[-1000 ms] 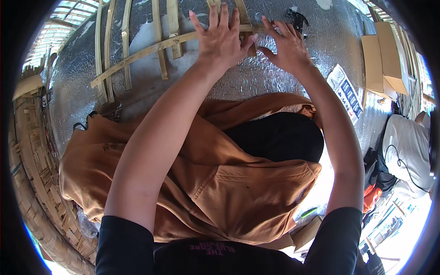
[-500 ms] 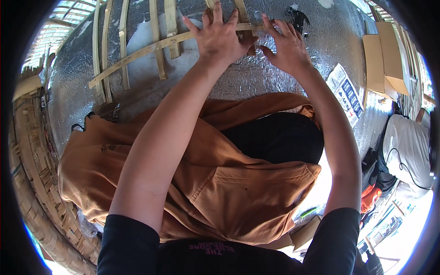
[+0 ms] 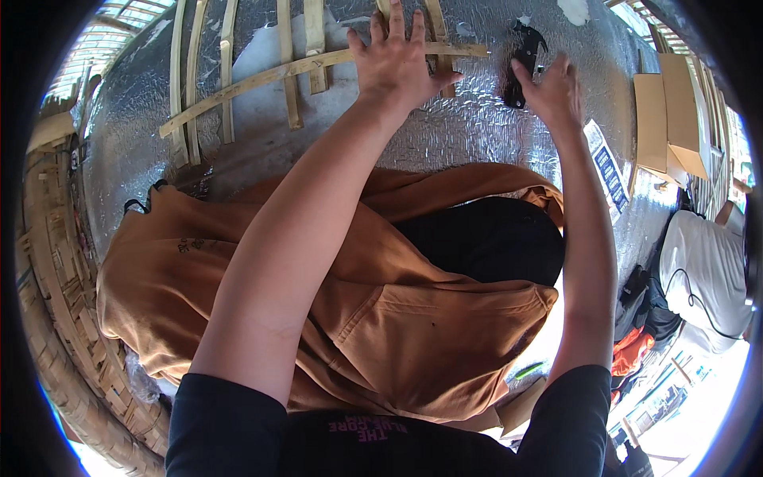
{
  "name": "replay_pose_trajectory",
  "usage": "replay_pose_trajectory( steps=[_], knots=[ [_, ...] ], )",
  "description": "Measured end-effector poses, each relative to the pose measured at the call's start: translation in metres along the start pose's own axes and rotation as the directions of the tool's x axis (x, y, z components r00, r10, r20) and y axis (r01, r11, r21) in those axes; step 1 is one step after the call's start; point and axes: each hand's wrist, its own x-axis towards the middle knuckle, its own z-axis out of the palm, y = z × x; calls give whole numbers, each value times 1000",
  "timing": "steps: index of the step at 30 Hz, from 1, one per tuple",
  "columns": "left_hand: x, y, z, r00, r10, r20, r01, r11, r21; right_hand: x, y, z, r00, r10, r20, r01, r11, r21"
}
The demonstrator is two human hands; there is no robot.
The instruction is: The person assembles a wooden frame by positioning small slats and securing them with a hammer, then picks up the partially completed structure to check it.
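— Silvery, crinkled sheeting (image 3: 469, 131) is stretching beneath everything. What is lying on it?

— Pale wooden strips (image 3: 285, 36), around seven, are running side by side near the top of the view, and one long crosspiece (image 3: 254, 85) is slanting across them.

— How far along is the work looking?

— Partway, I'm judging. The strips are already lying crossed in a grid, their lower ends stopping at uneven levels. Whether anything is fixing the crossings I'm unable to tell, and the upper ends are running out of sight, so I'm leaving open what is remaining.

— And the hands?

— Palm down, the left hand (image 3: 395, 71) is spreading its fingers over the crosspiece near its right end, clasping nothing. The right hand (image 3: 558, 95) is hovering at a black tool (image 3: 512, 86) with a curved claw, its thumb overlapping the tool, its fingers not wrapping around it; I'm not managing to tell whether they are touching. That tool is lying just beyond the crosspiece's right end.

— What is sitting farther out?

— Lower down, a brown garment (image 3: 433, 342) is lying in folds. Rightward, a printed sheet (image 3: 606, 171), cardboard boxes (image 3: 675, 119) and white cloth (image 3: 695, 258) are filling the edge; woven bamboo (image 3: 63, 294) is lining the left.
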Motion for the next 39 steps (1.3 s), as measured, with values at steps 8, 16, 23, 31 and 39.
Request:
replay_pose_trajectory(
  steps=[8, 16, 23, 31, 39],
  knots=[
    [31, 22, -83, 791, -38, 611, 61, 998, -17, 1, 24, 16, 959, 25, 281, -74, 984, 164],
    [24, 17, -79, 804, 6, 595, 56, 995, -86, -9, 19, 13, 962, 17, 271, -50, 992, 115],
    [17, 20, -70, 897, 0, 441, 18, 999, -37, -11, 18, 13, 958, 36, 284, -72, 990, 120],
    [14, 20, -64, 892, -38, 451, 58, 998, -30, -14, 17, 12, 958, 25, 287, -70, 987, 147],
    [11, 17, -69, 903, 8, 429, 32, 996, -85, -15, 28, 13, 897, 128, 423, -389, 684, 617]
  ],
)
